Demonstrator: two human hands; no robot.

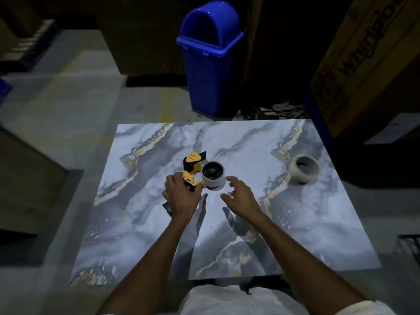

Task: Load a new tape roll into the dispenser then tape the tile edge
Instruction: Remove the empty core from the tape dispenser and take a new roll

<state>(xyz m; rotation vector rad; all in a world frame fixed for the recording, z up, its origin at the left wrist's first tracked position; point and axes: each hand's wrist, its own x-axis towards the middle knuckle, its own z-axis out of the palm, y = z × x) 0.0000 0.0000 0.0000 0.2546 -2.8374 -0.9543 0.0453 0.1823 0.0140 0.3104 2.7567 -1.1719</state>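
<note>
Your left hand (181, 196) is clenched around the handle of the yellow tape dispenser (193, 171), which stands on the marbled tile (295, 223). A grey tape roll (213, 177) sits on the dispenser's hub, just beyond your knuckles and slightly to their right. Your right hand (241, 196) hovers with fingers spread and curled, gripping nothing, its fingertips just beside that roll; whether they touch it cannot be told. A second tape roll (304, 168) lies flat on the tile, well apart, further to the right of your right hand. Beyond both hands, past the tile's far edge, stands a blue bin (209, 71).
</note>
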